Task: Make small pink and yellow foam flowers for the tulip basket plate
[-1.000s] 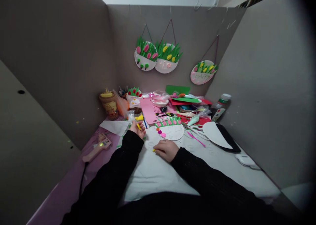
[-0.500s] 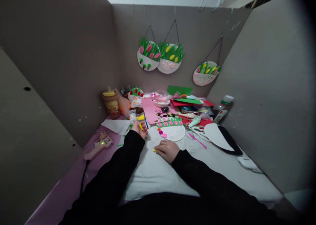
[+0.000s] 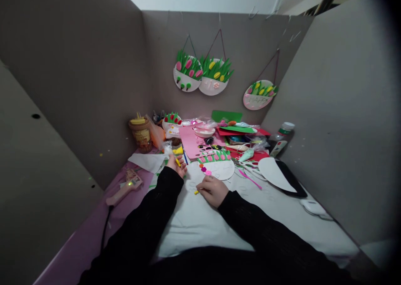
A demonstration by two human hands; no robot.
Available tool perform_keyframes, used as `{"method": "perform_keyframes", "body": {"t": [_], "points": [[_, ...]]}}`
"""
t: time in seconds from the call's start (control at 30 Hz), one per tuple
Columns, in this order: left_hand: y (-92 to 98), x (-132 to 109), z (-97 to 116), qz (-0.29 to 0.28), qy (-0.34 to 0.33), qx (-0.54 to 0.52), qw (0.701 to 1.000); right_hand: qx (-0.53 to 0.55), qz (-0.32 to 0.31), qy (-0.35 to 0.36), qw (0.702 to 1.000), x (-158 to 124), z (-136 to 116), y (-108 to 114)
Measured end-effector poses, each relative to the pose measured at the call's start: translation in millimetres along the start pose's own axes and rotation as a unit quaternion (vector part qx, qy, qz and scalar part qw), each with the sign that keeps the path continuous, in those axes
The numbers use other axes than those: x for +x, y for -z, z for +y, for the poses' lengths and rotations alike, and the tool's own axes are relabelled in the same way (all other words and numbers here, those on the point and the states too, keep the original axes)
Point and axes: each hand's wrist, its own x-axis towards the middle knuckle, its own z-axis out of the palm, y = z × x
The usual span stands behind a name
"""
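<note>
My left hand (image 3: 176,166) is turned palm up with its fingers curled, and a small yellow clay-like piece (image 3: 178,162) lies in its grasp. On the white table cover, my right hand (image 3: 213,190) is closed in a pinch at a tiny yellow bit (image 3: 196,192) by its fingertips. Just beyond the right hand lies a white half-round paper plate (image 3: 221,170), decorated with green grass, pink tulips and small flowers along its left edge. A yellow lump (image 3: 178,150) sits behind my left hand, beside a clear plastic wrapper.
A pink glue gun (image 3: 123,192) with a black cord lies at left. White-handled scissors (image 3: 250,168), a pink tool (image 3: 250,179) and a cut white plate (image 3: 275,174) are at right. Behind are coloured papers, a cup (image 3: 140,134) and a bottle (image 3: 283,134). Decorated plates (image 3: 214,87) hang on the partition.
Both hands stay nearly in place. The yellow bit at my right fingertips shows slightly more now. The whole view has shifted a little.
</note>
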Motion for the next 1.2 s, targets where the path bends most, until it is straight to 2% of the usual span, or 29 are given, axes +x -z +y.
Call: {"method": "perform_keyframes", "body": {"t": [0.07,0.13,0.23,0.37,0.53,0.63,0.73,0.8,0.9,1.03,1.2], "points": [[0.0,2.0,-1.5,0.035,-0.015,-0.001,0.999,0.011,0.011,-0.006,1.000,1.2,0.1,0.2],[0.4,3.5,-3.5,0.043,-0.022,-0.006,0.999,0.018,0.001,0.000,1.000,2.8,-0.7,0.3],[0.7,3.0,-5.8,0.021,-0.015,-0.007,1.000,0.022,-0.015,0.008,1.000,4.6,-2.9,0.0],[0.6,-0.8,-6.9,-0.004,-0.022,-0.009,1.000,0.026,-0.004,0.009,1.000,2.7,-2.7,-2.0],[4.0,-0.4,-8.8,-0.070,-0.055,-0.002,0.996,0.070,0.078,-0.047,0.993,5.9,2.3,-0.9],[7.7,0.4,-10.7,-0.101,-0.074,0.020,0.992,0.120,0.120,-0.093,0.981,25.5,1.4,5.6],[10.4,-1.0,-12.5,-0.133,-0.088,0.074,0.984,0.149,0.150,-0.108,0.971,52.2,-3.9,12.9],[11.2,-2.7,-13.5,-0.166,-0.103,0.114,0.974,0.152,0.194,-0.100,0.964,64.0,-7.2,14.9],[10.9,-4.7,-14.9,-0.197,-0.128,0.166,0.958,0.144,0.259,-0.068,0.953,65.6,-7.7,11.4],[9.6,-5.2,-16.0,-0.201,-0.178,0.228,0.936,0.126,0.242,-0.029,0.962,54.9,-0.3,3.5],[10.3,-1.9,-14.2,-0.209,-0.227,0.253,0.917,0.099,0.248,-0.008,0.964,54.2,8.1,2.5]]}}
